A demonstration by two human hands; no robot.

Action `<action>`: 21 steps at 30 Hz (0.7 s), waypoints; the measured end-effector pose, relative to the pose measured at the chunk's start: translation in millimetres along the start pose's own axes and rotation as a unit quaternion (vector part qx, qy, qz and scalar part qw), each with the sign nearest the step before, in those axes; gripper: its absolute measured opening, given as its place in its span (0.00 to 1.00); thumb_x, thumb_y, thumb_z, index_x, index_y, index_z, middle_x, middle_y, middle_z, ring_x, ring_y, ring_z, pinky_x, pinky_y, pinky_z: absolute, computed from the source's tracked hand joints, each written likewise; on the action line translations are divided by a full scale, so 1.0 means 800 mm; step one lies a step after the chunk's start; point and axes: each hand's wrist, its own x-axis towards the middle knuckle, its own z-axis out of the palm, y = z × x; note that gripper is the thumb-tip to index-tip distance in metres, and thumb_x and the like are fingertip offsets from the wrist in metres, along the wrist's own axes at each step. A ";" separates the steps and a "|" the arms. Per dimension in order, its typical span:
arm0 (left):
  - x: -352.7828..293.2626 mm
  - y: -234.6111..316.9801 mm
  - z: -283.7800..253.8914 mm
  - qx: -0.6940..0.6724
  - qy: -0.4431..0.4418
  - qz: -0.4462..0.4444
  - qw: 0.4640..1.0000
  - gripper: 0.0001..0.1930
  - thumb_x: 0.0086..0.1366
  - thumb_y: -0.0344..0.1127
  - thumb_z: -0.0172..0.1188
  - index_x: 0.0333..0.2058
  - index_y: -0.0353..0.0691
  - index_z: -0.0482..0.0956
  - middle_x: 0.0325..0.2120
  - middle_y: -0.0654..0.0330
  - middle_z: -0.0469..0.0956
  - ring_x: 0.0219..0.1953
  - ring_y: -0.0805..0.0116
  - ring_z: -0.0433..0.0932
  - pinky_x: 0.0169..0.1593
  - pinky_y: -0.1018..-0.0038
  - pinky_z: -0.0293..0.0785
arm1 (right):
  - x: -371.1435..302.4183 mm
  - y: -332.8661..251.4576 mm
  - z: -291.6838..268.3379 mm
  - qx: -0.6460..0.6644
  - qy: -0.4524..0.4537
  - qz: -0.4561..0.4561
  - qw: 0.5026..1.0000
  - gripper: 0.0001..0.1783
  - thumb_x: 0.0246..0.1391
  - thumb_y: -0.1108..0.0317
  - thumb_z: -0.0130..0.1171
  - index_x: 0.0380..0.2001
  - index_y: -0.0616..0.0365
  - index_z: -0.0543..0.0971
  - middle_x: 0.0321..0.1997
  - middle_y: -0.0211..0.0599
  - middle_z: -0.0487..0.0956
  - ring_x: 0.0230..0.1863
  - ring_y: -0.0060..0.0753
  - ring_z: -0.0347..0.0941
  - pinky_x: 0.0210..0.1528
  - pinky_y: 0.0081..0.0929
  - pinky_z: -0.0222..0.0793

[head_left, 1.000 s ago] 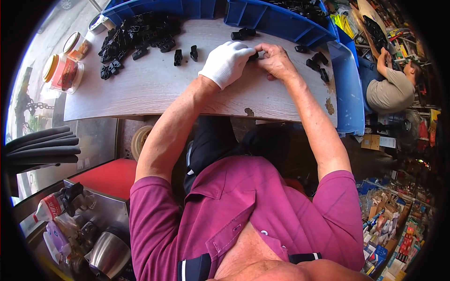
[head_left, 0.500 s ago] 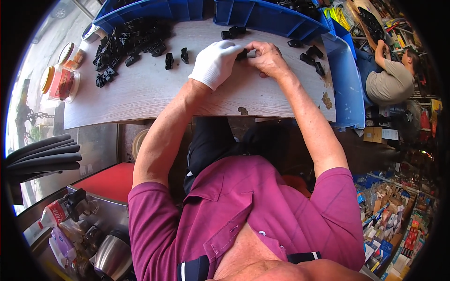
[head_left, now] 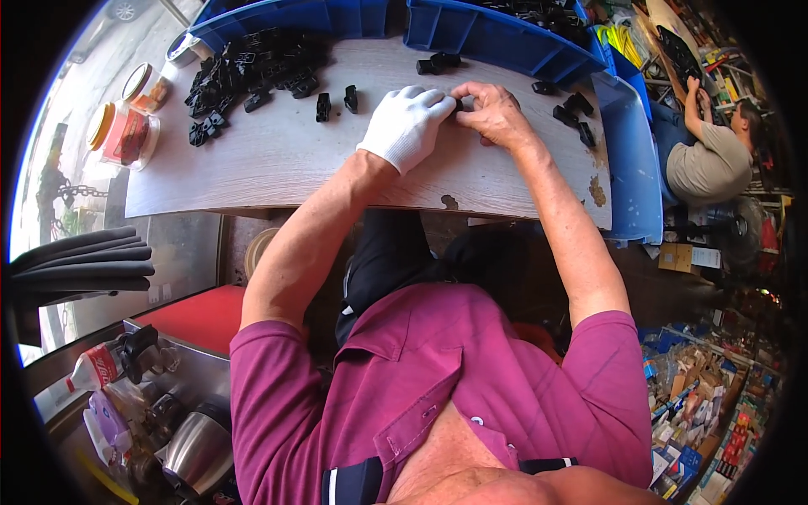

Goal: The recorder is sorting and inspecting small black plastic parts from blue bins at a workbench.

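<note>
One black part, pinched by the right hand over the counter, might slip if the left hand, grip hidden, wobbles.

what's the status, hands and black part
Gloved left hand and bare right hand meet at black part. Part mostly hidden. Black pile off left, clear of hands.

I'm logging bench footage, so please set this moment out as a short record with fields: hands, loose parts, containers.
Left hand: white-gloved, holding a small black part, mostly hidden
Right hand: bare, pinching the same part
Work surface: pale tabletop
Left of hands: heap of black parts, two single ones nearer
Right of hands: few scattered black parts
Containers: blue bins along the far edge; two jars at far left
</note>
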 end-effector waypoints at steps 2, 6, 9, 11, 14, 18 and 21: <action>0.003 0.005 -0.010 -0.063 0.009 -0.035 0.997 0.15 0.59 0.27 0.58 0.45 0.42 0.83 0.40 0.57 0.83 0.43 0.51 0.82 0.46 0.58 0.79 | -0.001 0.003 -0.005 -0.002 -0.007 0.001 1.000 0.20 0.47 0.60 0.69 0.45 0.50 0.85 0.17 0.29 0.76 0.15 0.24 0.72 0.27 0.26 0.73; -0.027 -0.034 -0.069 0.080 0.162 -0.102 0.978 0.16 0.60 0.27 0.62 0.47 0.45 0.84 0.42 0.54 0.84 0.44 0.51 0.81 0.50 0.60 0.78 | -0.003 0.010 -0.005 0.016 0.008 0.016 1.000 0.22 0.45 0.56 0.73 0.43 0.53 0.85 0.20 0.29 0.77 0.19 0.22 0.74 0.26 0.25 0.75; -0.061 -0.056 -0.096 0.180 0.069 -0.219 0.957 0.13 0.63 0.35 0.64 0.47 0.48 0.83 0.40 0.56 0.84 0.42 0.52 0.81 0.48 0.60 0.79 | -0.002 0.023 -0.001 0.060 0.034 0.015 0.998 0.23 0.45 0.58 0.75 0.44 0.57 0.84 0.22 0.28 0.78 0.21 0.21 0.74 0.21 0.24 0.75; -0.078 -0.062 -0.095 0.201 0.016 -0.246 0.948 0.13 0.63 0.36 0.63 0.47 0.49 0.83 0.40 0.58 0.84 0.41 0.52 0.81 0.46 0.60 0.79 | 0.003 0.030 0.001 0.164 0.085 0.066 0.981 0.22 0.47 0.61 0.76 0.44 0.59 0.83 0.23 0.28 0.77 0.19 0.22 0.71 0.19 0.23 0.75; -0.087 -0.063 -0.089 0.218 0.003 -0.197 0.956 0.12 0.63 0.36 0.64 0.46 0.50 0.83 0.39 0.62 0.85 0.40 0.54 0.82 0.42 0.62 0.80 | -0.001 0.031 -0.006 0.275 0.085 0.090 0.953 0.24 0.49 0.62 0.76 0.46 0.62 0.80 0.19 0.25 0.74 0.15 0.19 0.70 0.17 0.23 0.76; -0.087 -0.059 -0.090 0.199 0.008 -0.196 0.960 0.11 0.63 0.36 0.64 0.45 0.50 0.83 0.38 0.62 0.85 0.40 0.54 0.82 0.43 0.62 0.80 | -0.005 0.052 -0.030 0.329 0.141 0.138 0.923 0.25 0.50 0.62 0.76 0.47 0.61 0.79 0.15 0.22 0.69 0.15 0.18 0.73 0.19 0.26 0.80; -0.093 -0.059 -0.093 0.185 0.023 -0.195 0.963 0.11 0.62 0.36 0.65 0.44 0.49 0.84 0.37 0.61 0.85 0.40 0.54 0.82 0.43 0.61 0.80 | -0.011 0.060 -0.057 0.354 0.240 0.167 0.888 0.26 0.50 0.64 0.76 0.50 0.61 0.79 0.14 0.25 0.69 0.15 0.24 0.73 0.23 0.33 0.84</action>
